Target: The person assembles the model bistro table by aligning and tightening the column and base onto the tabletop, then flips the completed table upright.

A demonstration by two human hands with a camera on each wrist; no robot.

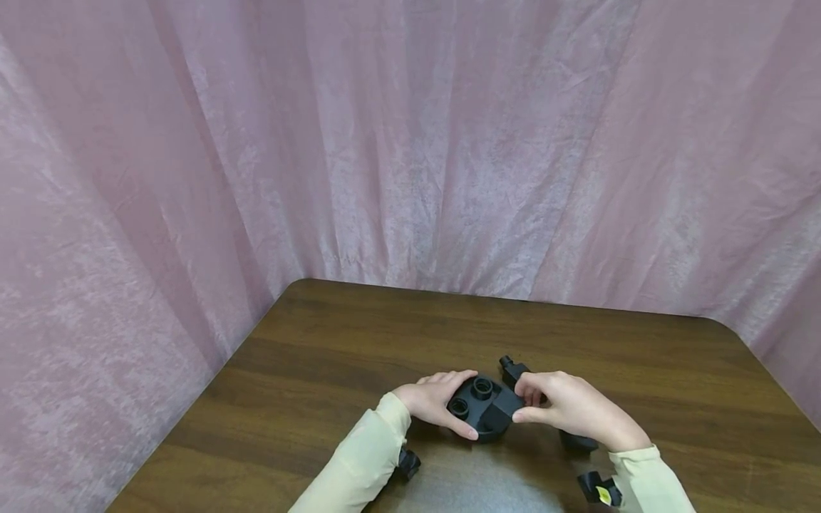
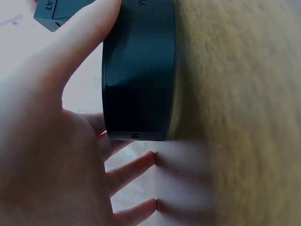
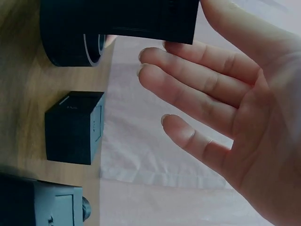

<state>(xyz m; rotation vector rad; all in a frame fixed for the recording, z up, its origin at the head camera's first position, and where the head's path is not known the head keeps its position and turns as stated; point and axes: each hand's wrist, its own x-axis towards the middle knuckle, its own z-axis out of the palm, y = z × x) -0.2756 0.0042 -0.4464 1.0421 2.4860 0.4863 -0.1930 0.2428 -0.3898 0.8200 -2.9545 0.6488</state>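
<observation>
A black rounded base (image 1: 467, 399) with two round sockets on top sits on the table in the head view. My left hand (image 1: 436, 401) grips its left side, thumb at the near edge and fingers at the far edge. The base's curved, dark side wall (image 2: 138, 70) fills the middle of the left wrist view. My right hand (image 1: 564, 405) pinches a black block (image 1: 506, 406) at the base's right side between thumb and fingers. That black block (image 3: 150, 19) also shows in the right wrist view. Whether it is fastened to the base, I cannot tell.
Beyond the right hand lies a black piece with a knobbed end (image 1: 511, 370), and another black piece (image 1: 577, 442) is partly under that hand. A separate black block (image 3: 70, 127) stands in the right wrist view. Pink curtains (image 1: 410, 142) hang behind the wooden table (image 1: 308, 342).
</observation>
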